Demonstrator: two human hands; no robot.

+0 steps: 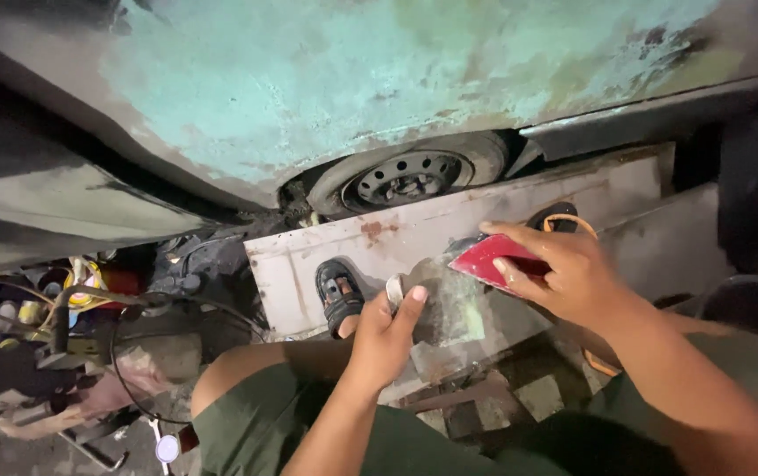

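Note:
My right hand (564, 273) grips a flat red scraper (494, 258) and presses it against a rounded grey lump (449, 304) smeared with pale green paste. My left hand (385, 335) holds the left side of that lump, thumb up along its edge. The lump rests over a long pale metal panel (414, 234) with rust spots, lying on the ground in front of me. My sandalled foot (339, 295) stands on the panel, just left of my left hand. My knees in green trousers fill the bottom of the view.
A vehicle body (326, 79) with worn turquoise paint looms overhead, a steel wheel (410, 176) under it. Tools, cables and yellow parts (79, 291) clutter the ground at left. A dark round rim (754, 300) sits at right.

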